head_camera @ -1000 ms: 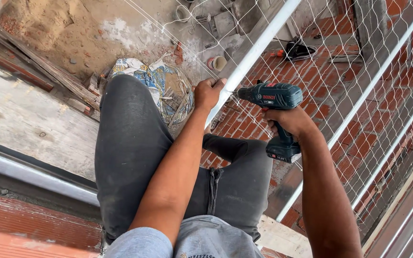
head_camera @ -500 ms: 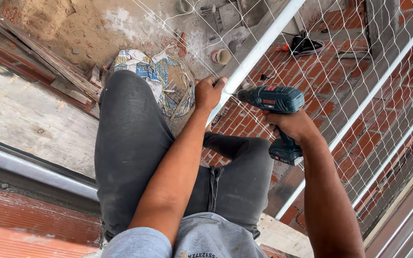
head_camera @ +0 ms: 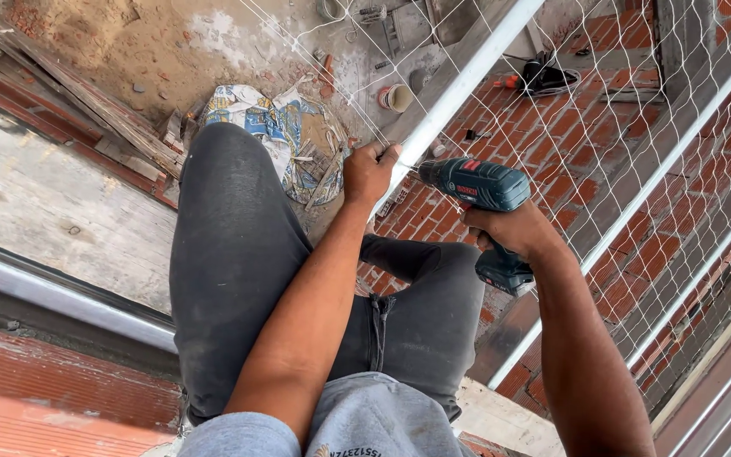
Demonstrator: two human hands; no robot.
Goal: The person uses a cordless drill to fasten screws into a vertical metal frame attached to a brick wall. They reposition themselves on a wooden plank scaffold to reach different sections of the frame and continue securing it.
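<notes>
High above a brick-paved yard, a person's left hand (head_camera: 369,172) is clenched against a white metal rail (head_camera: 467,76), apparently pinching something small there, though the fingertips hide it. Just beside it, the right hand (head_camera: 513,233) grips a blue cordless drill (head_camera: 480,199) by the handle, its nose aimed at the rail close to the left hand's fingers. White mesh netting (head_camera: 636,110) stretches across the rails. Below the dark-trousered knee lies a patterned sack (head_camera: 272,127) near stacked timber planks (head_camera: 86,101).
</notes>
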